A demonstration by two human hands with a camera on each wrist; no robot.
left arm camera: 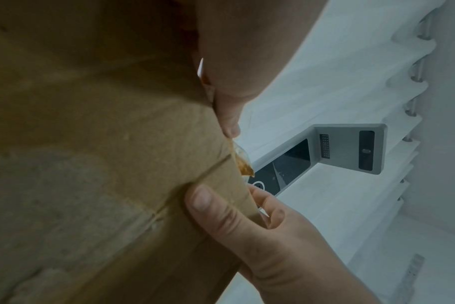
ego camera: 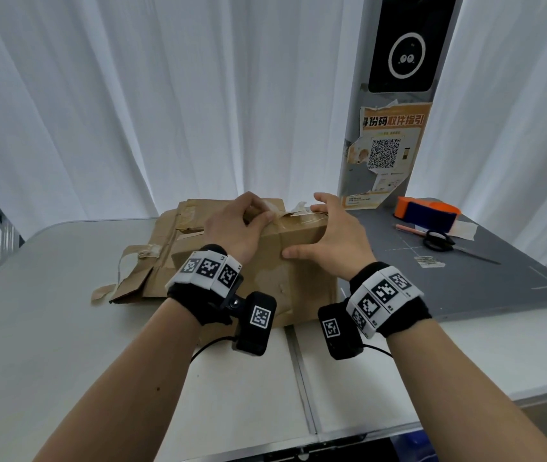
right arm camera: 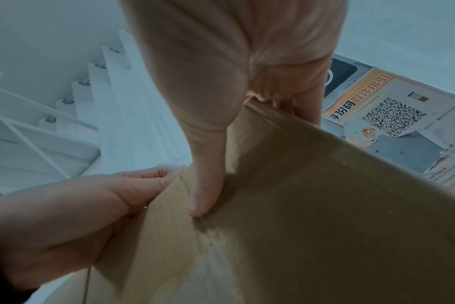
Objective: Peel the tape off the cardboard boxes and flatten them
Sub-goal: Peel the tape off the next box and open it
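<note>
The left hand (ego camera: 235, 225) pinches a loose end of clear tape (ego camera: 273, 208) at the far top edge of the cardboard box (ego camera: 298, 271), thumb and fingers curled together on the strip; in the left wrist view the fingertips (left arm camera: 230, 127) close on the box edge just above a crumpled, amber-tinted bit of tape (left arm camera: 243, 164); the right hand (ego camera: 335, 235) grips the box beside it, its thumb lying along the near face close to the top edge and its fingers hooked over the far top edge, on the taped seam; the right wrist view shows that thumb (right arm camera: 205, 197) pressed flat on the brown card, with the other hand (right arm camera: 65, 226) at the box's corner; the box stands upright on the white table (ego camera: 65, 361), straddling the table's middle seam, and a band of tape runs along its top; behind it and to its left lies a flattened box (ego camera: 162, 258), torn, with strips of tan tape hanging from it; to the right, partly on the table, lies a grey mat (ego camera: 465, 278) bearing an orange and blue tape dispenser (ego camera: 427, 211), a pink pencil (ego camera: 410, 229), black-handled scissors (ego camera: 438, 243) and a scrap of pale tape; a grey post (ego camera: 395, 95) with a dark screen and a peeling orange QR poster (ego camera: 385, 155) rises at the mat's far edge; white curtains (ego camera: 165, 95) hang behind.
</note>
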